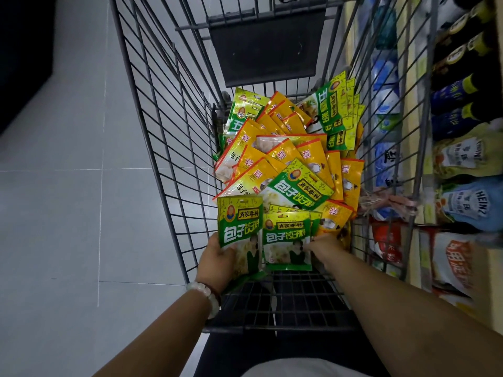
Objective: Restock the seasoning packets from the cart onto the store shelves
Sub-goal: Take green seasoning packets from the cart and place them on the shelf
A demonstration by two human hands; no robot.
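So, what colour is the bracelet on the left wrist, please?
The bracelet is pale, whitish beads with some dark reddish ones, clearest in the head view.

1. One wire cart (168, 148).
2. Two hands in it: left hand (217, 263), right hand (325, 244).
3. Seasoning packets (288, 159): several dozen heaped together, overlapping too much for an exact count.
4. Two Heinz pouches (468, 205) on the shelf (420, 148).
5. One bead bracelet (206, 293).
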